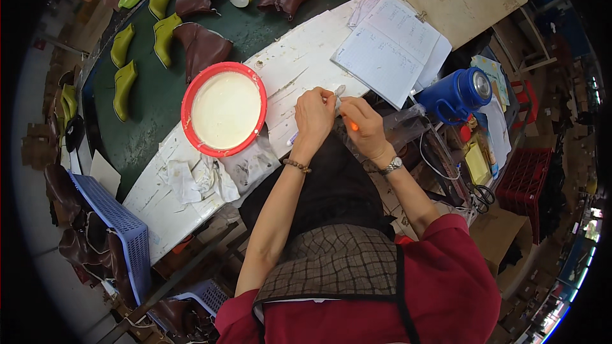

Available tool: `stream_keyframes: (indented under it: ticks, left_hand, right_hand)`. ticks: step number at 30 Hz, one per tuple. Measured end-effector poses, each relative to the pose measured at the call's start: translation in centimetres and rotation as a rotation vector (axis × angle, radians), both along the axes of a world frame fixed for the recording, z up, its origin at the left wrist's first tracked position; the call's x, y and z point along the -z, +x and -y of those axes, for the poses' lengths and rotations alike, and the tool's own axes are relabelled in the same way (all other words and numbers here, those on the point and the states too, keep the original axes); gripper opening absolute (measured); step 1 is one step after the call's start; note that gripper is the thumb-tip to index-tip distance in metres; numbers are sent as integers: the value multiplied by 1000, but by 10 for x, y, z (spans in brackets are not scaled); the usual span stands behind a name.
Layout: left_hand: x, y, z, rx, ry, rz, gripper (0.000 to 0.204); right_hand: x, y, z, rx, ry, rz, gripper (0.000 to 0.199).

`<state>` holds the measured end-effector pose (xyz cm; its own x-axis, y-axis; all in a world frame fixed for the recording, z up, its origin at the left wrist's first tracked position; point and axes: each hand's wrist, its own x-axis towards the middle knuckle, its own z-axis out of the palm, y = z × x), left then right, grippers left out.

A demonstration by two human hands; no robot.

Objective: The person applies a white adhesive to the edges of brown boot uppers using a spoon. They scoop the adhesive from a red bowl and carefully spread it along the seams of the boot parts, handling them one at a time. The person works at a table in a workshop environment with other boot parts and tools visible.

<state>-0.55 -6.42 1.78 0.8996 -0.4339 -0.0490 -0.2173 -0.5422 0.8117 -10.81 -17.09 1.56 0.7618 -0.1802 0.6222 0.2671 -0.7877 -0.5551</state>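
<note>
My left hand point(313, 116) is over the edge of the white bench, its fingers pinched on a small whitish scrap point(340, 92), perhaps tissue or plastic film. My right hand point(366, 129) is close beside it, curled round a thin tool with an orange handle point(352, 125); its tip is hidden near the scrap. A white pen-like stick point(292, 138) lies by my left wrist. Left of the hands stands a red basin point(191, 134) filled with a cream-coloured liquid point(225, 109).
A crumpled white cloth point(203, 179) lies before the basin. An open notebook point(380, 44) and a blue flask point(454, 94) are to the right. Yellow-green shoe lasts point(125, 89) and brown leather boot uppers point(201, 49) sit on the dark green surface. A blue basket point(121, 216) stands front left.
</note>
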Motion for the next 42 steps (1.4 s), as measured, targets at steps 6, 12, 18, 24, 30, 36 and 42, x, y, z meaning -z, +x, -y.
stream_keyframes:
  ticks: [6, 12, 18, 24, 30, 36, 42]
  left_hand:
    - [15, -9, 2, -8, -100, 50, 18]
    - [-15, -40, -16, 40, -179, -3, 15]
    - [4, -29, -18, -40, -173, 89, 14]
    - [5, -25, -18, -41, -113, 108, 14]
    - [15, -33, -17, -56, -124, 159, 12]
    - [-7, -54, -37, -44, -138, 190, 14]
    - [0, -37, -37, -71, -108, 193, 15]
  right_hand:
    - [4, 8, 3, 22, -235, 67, 23]
    - [-1, 9, 40, 193, -14, -8, 19]
    - [-24, -7, 12, 44, 136, 68, 21]
    - [-6, -9, 1, -8, 150, -16, 19]
    - [5, -3, -5, -29, -81, 17, 17]
    - [5, 4, 29, 91, 5, -27, 16]
    - [-21, -12, -7, -48, 192, 9, 22]
